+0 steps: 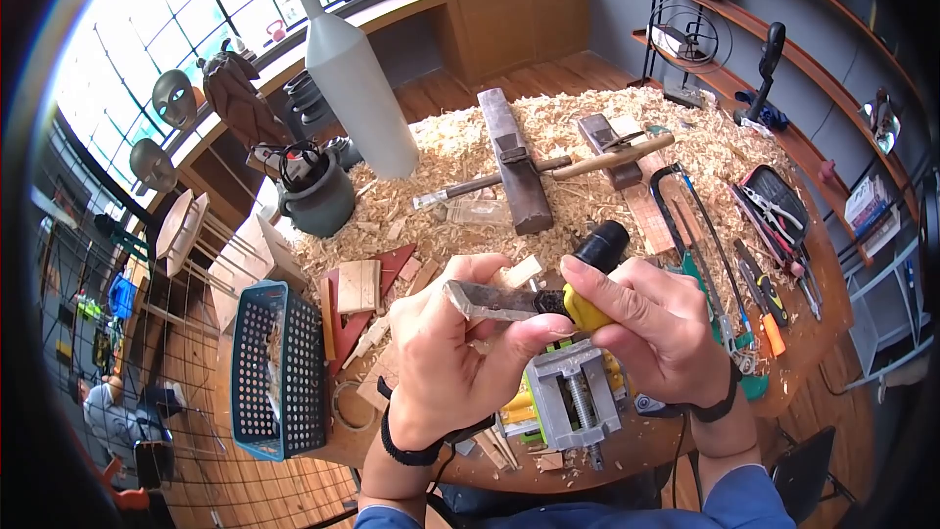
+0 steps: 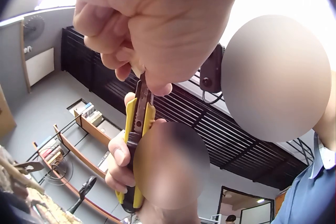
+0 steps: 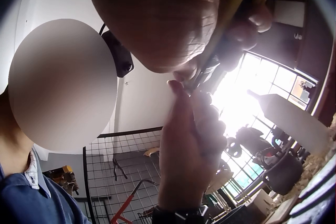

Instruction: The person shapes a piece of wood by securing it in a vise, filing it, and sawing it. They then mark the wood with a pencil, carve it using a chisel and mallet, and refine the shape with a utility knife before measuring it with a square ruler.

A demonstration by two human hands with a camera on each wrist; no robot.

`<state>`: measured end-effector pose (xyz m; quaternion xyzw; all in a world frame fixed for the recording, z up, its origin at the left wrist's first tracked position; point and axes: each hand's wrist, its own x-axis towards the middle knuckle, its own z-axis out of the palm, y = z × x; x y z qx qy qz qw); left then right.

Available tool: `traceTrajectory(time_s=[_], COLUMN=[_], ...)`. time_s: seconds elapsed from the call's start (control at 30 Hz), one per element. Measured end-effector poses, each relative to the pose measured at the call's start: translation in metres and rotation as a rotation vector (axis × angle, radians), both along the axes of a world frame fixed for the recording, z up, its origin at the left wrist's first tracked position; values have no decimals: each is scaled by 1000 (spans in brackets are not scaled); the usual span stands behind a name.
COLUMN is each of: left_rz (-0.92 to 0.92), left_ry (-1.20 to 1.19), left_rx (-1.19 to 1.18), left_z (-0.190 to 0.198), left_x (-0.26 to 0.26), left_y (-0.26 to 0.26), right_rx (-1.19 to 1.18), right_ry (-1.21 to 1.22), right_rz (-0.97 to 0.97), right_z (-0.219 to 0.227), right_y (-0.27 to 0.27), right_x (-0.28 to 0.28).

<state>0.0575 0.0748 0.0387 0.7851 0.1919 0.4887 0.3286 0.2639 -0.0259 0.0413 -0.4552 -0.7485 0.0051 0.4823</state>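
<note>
A yellow-and-black utility knife [image 1: 587, 312] is held up in front of the body, above a small metal vise [image 1: 576, 394]. My right hand [image 1: 658, 323] grips its handle, fingers curled round the yellow body. The left hand [image 1: 441, 358] pinches the knife's metal front end between thumb and fingers. In the left wrist view, the metal channel of the utility knife [image 2: 138, 118] runs up to the left fingertips, which hide its tip. Wood shavings [image 1: 441, 142] cover much of the table behind the hands.
A blue perforated basket [image 1: 281, 372] stands at the left. Behind lie a wooden hand plane [image 1: 511, 162] and a hammer [image 1: 460, 188]. To the right are a hacksaw [image 1: 676, 225], pliers [image 1: 774, 206] and a screwdriver [image 1: 774, 333]. A tall grey bottle [image 1: 362, 88] stands at the back left.
</note>
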Motion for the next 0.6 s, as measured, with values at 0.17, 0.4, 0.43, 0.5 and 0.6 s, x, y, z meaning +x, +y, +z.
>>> traceTrajectory(time_s=[0.17,0.4,0.43,0.5,0.6], left_rz=[28,42,43,34,3], left_ry=[27,64,64,60,-3], left_rx=[-32,83,83,176,118], left_z=[1,6,6,4,2], left_x=[-1,2,2,2,5], left_y=[-2,-2,0,3,1], right_rx=[71,161,181,193,145], right_ry=[-100,-239,-285,-279,-197], right_rz=[-101,-271,-319,-313,-229], right_z=[-1,-2,-1,0,1], right_y=[1,-3,-4,-4,-4], right_x=[-1,-6,-6,-6,-4])
